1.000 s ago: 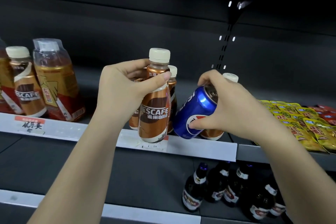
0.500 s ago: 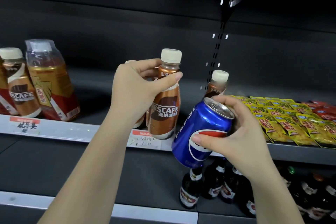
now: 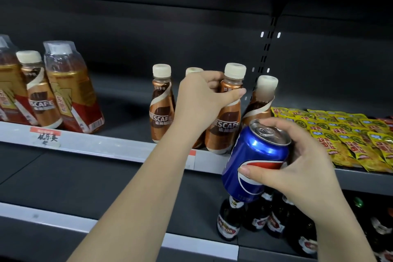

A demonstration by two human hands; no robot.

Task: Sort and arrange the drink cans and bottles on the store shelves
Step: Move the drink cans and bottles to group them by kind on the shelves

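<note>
My left hand is curled round the neck of a brown plastic coffee bottle with a cream cap, labelled NESCAFE above Chinese characters, standing at the front edge of the grey metal shelf among three matching bottles. My right hand grips a shiny blue aluminium Pepsi can, tilted, held just in front of that shelf edge and above dark glass beer bottles on the shelf below. Left along the edge sits a handwritten price tag, right lie yellow snack packets
</note>
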